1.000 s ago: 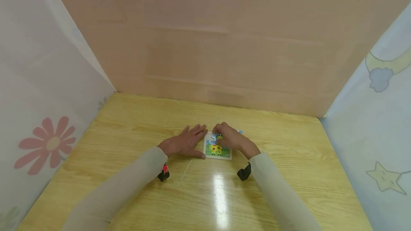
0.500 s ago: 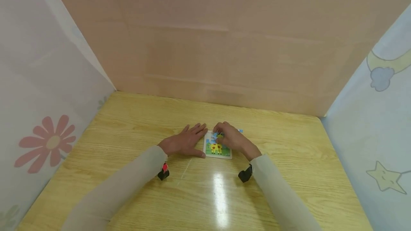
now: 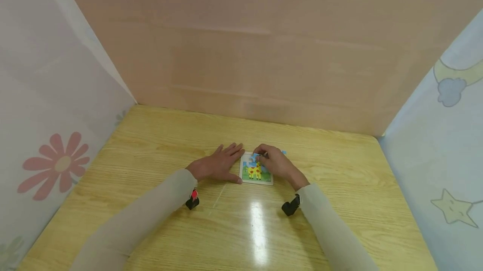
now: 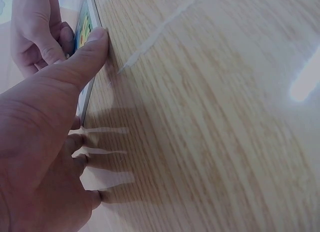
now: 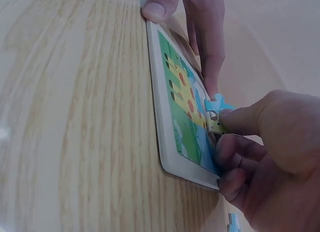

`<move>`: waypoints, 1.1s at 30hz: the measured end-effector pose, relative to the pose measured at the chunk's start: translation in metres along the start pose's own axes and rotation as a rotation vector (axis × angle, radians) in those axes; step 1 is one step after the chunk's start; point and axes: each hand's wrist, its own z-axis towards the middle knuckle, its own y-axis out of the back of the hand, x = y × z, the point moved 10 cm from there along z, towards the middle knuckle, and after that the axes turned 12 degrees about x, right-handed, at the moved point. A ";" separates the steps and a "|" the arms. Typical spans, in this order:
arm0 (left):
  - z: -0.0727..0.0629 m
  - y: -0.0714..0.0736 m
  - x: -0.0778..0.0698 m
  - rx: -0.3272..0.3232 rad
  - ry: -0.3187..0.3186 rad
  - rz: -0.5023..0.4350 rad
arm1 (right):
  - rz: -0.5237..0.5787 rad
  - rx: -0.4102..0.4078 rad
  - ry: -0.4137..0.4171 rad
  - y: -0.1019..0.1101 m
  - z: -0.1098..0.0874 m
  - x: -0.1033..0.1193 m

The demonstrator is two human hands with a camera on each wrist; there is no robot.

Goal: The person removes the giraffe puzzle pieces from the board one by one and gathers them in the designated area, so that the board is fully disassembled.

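Observation:
A small jigsaw board with a pale rim lies on the table. Its picture shows a yellow giraffe with red spots on green and blue. My left hand is spread at the board's left side, fingers straight, thumb touching the near corner of the rim. Over the upper part of the board, my right hand pinches a blue and yellow jigsaw piece between thumb and curled fingers, tilted close over the board. The fingers partly cover this piece and the board's upper right.
A loose blue jigsaw piece lies on the table beyond my right hand, past the board's far right corner. The wooden table meets a brown back wall and patterned side sheets.
My right hand has shifted slightly right and turned the pinched jigsaw piece, uncovering more of the giraffe. The left hand has kept its place at the board.

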 end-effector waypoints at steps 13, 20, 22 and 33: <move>0.000 0.002 -0.002 -0.005 -0.013 0.016 | -0.007 -0.078 -0.005 0.013 -0.014 0.005; 0.001 0.001 -0.001 -0.004 -0.005 0.016 | -0.033 -0.120 -0.034 0.032 -0.035 -0.005; 0.000 0.002 -0.002 -0.009 -0.006 0.021 | -0.050 -0.125 -0.044 0.037 -0.039 -0.011; 0.001 0.001 -0.004 -0.004 0.011 0.023 | -0.082 -0.166 -0.086 0.065 -0.065 -0.043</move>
